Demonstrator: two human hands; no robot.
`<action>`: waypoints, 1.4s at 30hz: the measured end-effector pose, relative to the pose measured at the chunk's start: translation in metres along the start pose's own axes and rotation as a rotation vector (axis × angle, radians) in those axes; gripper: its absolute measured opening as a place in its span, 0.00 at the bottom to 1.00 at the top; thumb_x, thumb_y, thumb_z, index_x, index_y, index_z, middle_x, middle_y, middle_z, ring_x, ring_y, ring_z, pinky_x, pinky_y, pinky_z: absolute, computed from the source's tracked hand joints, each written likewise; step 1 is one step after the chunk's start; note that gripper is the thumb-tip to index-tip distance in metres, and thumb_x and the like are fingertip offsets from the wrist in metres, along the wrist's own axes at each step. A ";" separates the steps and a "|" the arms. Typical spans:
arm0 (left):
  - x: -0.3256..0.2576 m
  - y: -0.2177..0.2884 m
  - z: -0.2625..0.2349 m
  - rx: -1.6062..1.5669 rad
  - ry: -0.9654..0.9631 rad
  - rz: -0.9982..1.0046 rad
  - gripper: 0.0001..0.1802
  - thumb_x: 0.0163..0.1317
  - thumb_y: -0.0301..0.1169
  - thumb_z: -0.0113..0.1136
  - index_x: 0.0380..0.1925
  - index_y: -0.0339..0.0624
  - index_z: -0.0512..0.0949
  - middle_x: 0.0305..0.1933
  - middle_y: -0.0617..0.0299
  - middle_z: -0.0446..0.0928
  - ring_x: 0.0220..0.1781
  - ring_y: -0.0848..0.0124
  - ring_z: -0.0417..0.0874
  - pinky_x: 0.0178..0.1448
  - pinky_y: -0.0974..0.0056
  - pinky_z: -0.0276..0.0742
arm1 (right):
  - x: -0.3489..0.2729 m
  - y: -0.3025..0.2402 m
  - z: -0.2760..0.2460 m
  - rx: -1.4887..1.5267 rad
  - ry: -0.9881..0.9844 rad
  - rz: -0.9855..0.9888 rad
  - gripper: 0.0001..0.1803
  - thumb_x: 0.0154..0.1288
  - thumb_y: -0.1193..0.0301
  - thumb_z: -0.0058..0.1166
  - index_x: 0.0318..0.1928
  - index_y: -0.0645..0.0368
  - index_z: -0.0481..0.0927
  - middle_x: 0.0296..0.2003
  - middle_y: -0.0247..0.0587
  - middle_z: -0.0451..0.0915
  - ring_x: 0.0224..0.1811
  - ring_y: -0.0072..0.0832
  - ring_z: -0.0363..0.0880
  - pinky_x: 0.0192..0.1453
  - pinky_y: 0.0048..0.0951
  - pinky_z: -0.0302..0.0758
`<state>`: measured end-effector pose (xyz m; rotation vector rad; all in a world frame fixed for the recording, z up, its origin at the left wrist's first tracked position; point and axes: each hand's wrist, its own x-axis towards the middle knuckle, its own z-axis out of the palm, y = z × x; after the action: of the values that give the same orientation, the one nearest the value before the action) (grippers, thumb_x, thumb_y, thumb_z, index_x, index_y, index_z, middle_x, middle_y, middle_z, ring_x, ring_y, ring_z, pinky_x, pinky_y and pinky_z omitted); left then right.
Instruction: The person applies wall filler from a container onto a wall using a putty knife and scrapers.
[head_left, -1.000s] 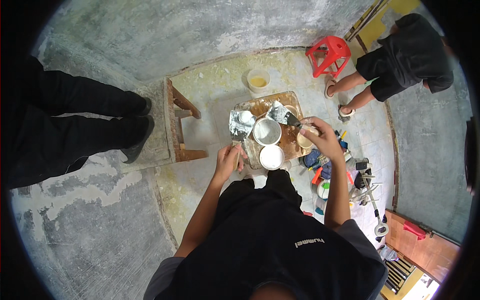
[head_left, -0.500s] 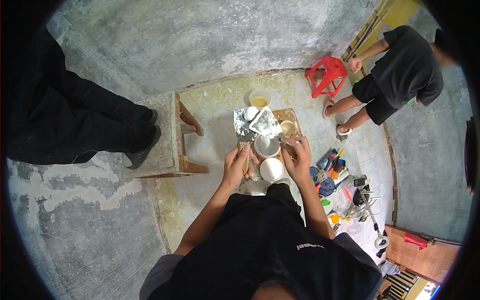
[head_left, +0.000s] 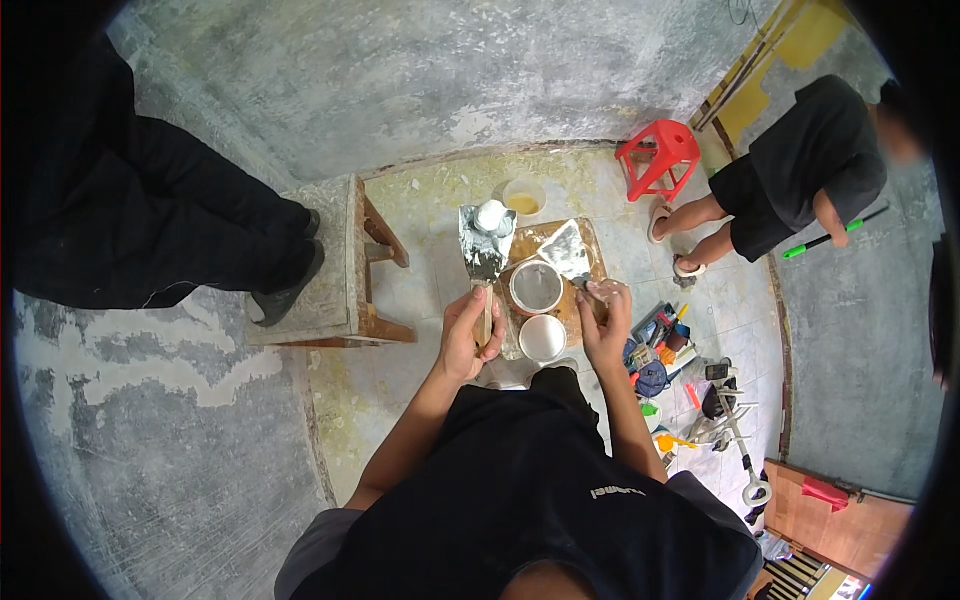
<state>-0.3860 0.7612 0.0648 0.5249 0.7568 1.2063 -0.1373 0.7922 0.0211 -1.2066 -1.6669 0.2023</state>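
Flared, smeared putty knife [head_left: 566,250] has swung away from the lump-topped scraper [head_left: 485,257].

Two scrapers [head_left: 485,258], one low surface [head_left: 532,240], what look like two round white containers [head_left: 537,287], one pale tub [head_left: 525,198], one red stool [head_left: 661,158], one wooden stand [head_left: 335,240], two other people [head_left: 815,155].

Patchy grey walls [head_left: 420,80] border a pale tiled floor [head_left: 428,290], yellowish along its far edge; a red plastic stool [head_left: 668,142] stands at upper right, a worn wooden stand [head_left: 338,265] left, a brown panel [head_left: 850,535] lower right
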 end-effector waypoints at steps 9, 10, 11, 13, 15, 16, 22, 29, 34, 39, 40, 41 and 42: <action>0.016 -0.036 -0.017 0.257 0.160 0.106 0.13 0.77 0.39 0.60 0.38 0.42 0.75 0.32 0.62 0.79 0.24 0.77 0.77 0.21 0.71 0.68 | -0.024 -0.007 -0.006 1.206 -0.116 1.020 0.17 0.79 0.71 0.55 0.63 0.56 0.72 0.37 0.32 0.79 0.29 0.18 0.72 0.33 0.23 0.69; 0.019 -0.043 -0.018 0.332 0.196 0.079 0.10 0.74 0.35 0.64 0.40 0.40 0.76 0.35 0.62 0.81 0.29 0.77 0.82 0.24 0.71 0.73 | -0.024 -0.015 -0.002 1.238 -0.092 1.061 0.17 0.79 0.71 0.55 0.64 0.55 0.72 0.41 0.34 0.80 0.30 0.19 0.74 0.34 0.24 0.71; 0.021 -0.050 -0.016 0.335 0.195 0.072 0.10 0.74 0.35 0.64 0.40 0.40 0.76 0.35 0.62 0.81 0.29 0.77 0.82 0.24 0.71 0.73 | -0.026 -0.023 0.004 1.272 -0.070 1.101 0.18 0.79 0.70 0.55 0.64 0.54 0.71 0.44 0.36 0.82 0.31 0.19 0.75 0.35 0.25 0.73; 0.025 -0.064 -0.010 0.288 0.268 0.143 0.11 0.70 0.29 0.69 0.45 0.38 0.78 0.40 0.61 0.84 0.38 0.73 0.88 0.34 0.69 0.83 | -0.035 -0.032 0.018 1.297 -0.103 1.044 0.18 0.79 0.72 0.54 0.65 0.55 0.70 0.54 0.42 0.83 0.41 0.24 0.82 0.46 0.29 0.81; 0.025 -0.066 0.000 0.272 0.271 0.123 0.12 0.68 0.27 0.70 0.47 0.36 0.79 0.44 0.58 0.86 0.45 0.70 0.89 0.44 0.65 0.88 | -0.043 -0.040 0.029 1.282 -0.088 1.105 0.21 0.79 0.70 0.55 0.67 0.51 0.68 0.56 0.38 0.81 0.50 0.27 0.81 0.50 0.33 0.79; 0.024 -0.066 0.003 0.237 0.246 0.118 0.12 0.68 0.26 0.70 0.47 0.36 0.79 0.44 0.58 0.86 0.45 0.71 0.89 0.45 0.65 0.88 | -0.044 -0.043 0.035 1.292 -0.107 1.088 0.17 0.80 0.70 0.55 0.65 0.53 0.71 0.57 0.36 0.81 0.57 0.24 0.80 0.56 0.31 0.76; 0.013 -0.077 0.001 0.265 0.249 0.155 0.12 0.63 0.19 0.72 0.43 0.32 0.78 0.48 0.50 0.87 0.46 0.71 0.88 0.50 0.67 0.87 | -0.047 -0.056 0.049 1.306 -0.056 1.139 0.16 0.80 0.73 0.54 0.63 0.57 0.72 0.56 0.39 0.84 0.55 0.24 0.82 0.63 0.31 0.75; 0.008 -0.071 -0.006 0.231 0.229 0.168 0.16 0.60 0.14 0.72 0.39 0.39 0.74 0.44 0.55 0.84 0.47 0.69 0.88 0.49 0.67 0.85 | -0.029 -0.049 0.042 1.274 -0.273 1.145 0.16 0.79 0.64 0.58 0.61 0.54 0.77 0.54 0.33 0.84 0.58 0.24 0.79 0.65 0.34 0.71; 0.005 -0.073 -0.021 0.256 0.316 0.246 0.14 0.60 0.16 0.74 0.37 0.36 0.75 0.43 0.54 0.85 0.46 0.71 0.87 0.49 0.66 0.84 | -0.092 0.019 0.014 0.646 -0.259 0.966 0.27 0.74 0.57 0.62 0.63 0.61 0.76 0.55 0.43 0.82 0.56 0.30 0.80 0.63 0.37 0.73; -0.006 -0.074 -0.049 0.227 0.334 0.250 0.15 0.60 0.16 0.74 0.36 0.37 0.74 0.42 0.56 0.83 0.47 0.71 0.86 0.50 0.67 0.84 | -0.133 0.042 0.048 -0.507 -0.617 0.557 0.63 0.45 0.45 0.77 0.76 0.58 0.57 0.69 0.56 0.66 0.73 0.52 0.63 0.71 0.55 0.66; -0.008 -0.073 -0.050 0.231 0.349 0.229 0.15 0.60 0.16 0.73 0.36 0.38 0.74 0.42 0.56 0.83 0.47 0.70 0.86 0.50 0.66 0.84 | -0.129 0.038 0.057 -0.524 -0.659 0.559 0.65 0.46 0.43 0.76 0.77 0.58 0.55 0.71 0.55 0.62 0.75 0.52 0.60 0.73 0.55 0.63; -0.010 -0.073 -0.051 0.235 0.364 0.208 0.15 0.60 0.16 0.73 0.35 0.38 0.73 0.42 0.56 0.83 0.48 0.69 0.86 0.50 0.65 0.84 | -0.130 0.039 0.062 -0.524 -0.656 0.558 0.65 0.46 0.43 0.76 0.77 0.58 0.55 0.71 0.55 0.62 0.75 0.52 0.60 0.73 0.55 0.63; -0.012 -0.074 -0.050 0.235 0.361 0.212 0.15 0.60 0.16 0.73 0.35 0.38 0.73 0.42 0.56 0.83 0.48 0.69 0.86 0.50 0.65 0.84 | -0.132 0.041 0.068 -0.547 -0.672 0.561 0.65 0.46 0.43 0.76 0.77 0.58 0.55 0.70 0.55 0.63 0.74 0.51 0.61 0.73 0.54 0.64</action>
<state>-0.3791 0.7270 -0.0178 0.5991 1.1832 1.4382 -0.1698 0.7360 -0.1190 -2.1938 -1.9705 0.5728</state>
